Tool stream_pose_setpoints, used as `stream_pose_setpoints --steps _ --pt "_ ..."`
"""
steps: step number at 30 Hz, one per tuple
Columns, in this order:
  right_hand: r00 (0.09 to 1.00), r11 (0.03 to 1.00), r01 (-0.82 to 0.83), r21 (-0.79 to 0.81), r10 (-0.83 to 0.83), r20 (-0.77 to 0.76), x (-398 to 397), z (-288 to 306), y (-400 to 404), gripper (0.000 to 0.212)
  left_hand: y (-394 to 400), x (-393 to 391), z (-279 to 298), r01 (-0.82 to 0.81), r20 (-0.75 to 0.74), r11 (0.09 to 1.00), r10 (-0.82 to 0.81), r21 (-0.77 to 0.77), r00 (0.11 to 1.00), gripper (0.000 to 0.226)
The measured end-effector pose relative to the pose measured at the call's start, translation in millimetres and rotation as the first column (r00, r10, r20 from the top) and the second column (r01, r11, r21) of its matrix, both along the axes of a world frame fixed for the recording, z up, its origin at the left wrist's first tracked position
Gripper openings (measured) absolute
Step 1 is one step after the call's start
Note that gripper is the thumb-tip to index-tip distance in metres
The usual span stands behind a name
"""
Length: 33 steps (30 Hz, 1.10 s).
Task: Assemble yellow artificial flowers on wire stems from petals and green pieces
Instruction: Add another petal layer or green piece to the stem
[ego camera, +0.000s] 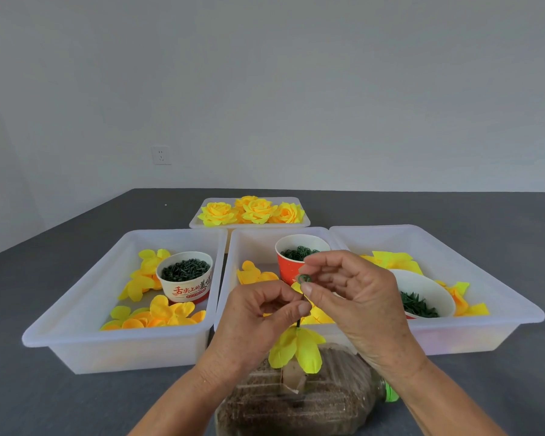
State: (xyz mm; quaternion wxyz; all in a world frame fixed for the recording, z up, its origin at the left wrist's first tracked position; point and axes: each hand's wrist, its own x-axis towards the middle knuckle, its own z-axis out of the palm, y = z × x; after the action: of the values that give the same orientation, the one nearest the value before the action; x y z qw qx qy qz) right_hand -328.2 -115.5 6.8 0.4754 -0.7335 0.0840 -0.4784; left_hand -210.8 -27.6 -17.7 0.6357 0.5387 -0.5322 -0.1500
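Note:
My left hand [258, 313] pinches a dark wire stem [298, 323] that stands up from a plastic bottle [299, 398] lying at the front. A yellow-green petal layer [298, 347] hangs on the stem just below my fingers. My right hand [356, 297] pinches a small green ring [305, 279] between thumb and forefinger, right above the top of the stem. Loose yellow petals [161, 313] lie in the left tray [76, 341]. Finished yellow flowers [252, 210] fill the far tray [306, 221].
Three white trays stand side by side on the grey table. The left one holds a white cup of dark green pieces [186, 269]. The middle tray [233, 262] has a red cup of green rings [296, 251]. A tipped cup of green pieces [422, 297] lies in the right tray [485, 278].

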Motion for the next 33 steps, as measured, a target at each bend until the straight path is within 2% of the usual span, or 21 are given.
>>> stream_pose_setpoints --steps 10,15,28,33 --pt "0.998 1.000 -0.016 0.009 0.015 0.055 0.4 0.9 -0.3 0.039 0.0 0.1 -0.3 0.005 0.005 1.000 -0.005 -0.002 1.000 0.017" --pt "0.999 1.000 -0.004 -0.009 0.004 0.037 3.2 1.1 1.5 0.039 0.1 -0.4 0.3 0.004 0.010 1.000 -0.004 -0.005 1.000 0.007" --pt "0.997 0.998 0.054 -0.026 -0.053 0.061 4.4 -2.8 0.6 0.041 0.6 1.0 -1.9 0.014 0.000 1.000 -0.014 0.001 1.000 0.015" --pt "0.996 0.998 0.055 -0.030 -0.053 0.070 5.4 -4.5 0.3 0.039 0.7 1.3 -1.8 0.004 0.000 1.000 -0.004 0.008 1.000 0.012"
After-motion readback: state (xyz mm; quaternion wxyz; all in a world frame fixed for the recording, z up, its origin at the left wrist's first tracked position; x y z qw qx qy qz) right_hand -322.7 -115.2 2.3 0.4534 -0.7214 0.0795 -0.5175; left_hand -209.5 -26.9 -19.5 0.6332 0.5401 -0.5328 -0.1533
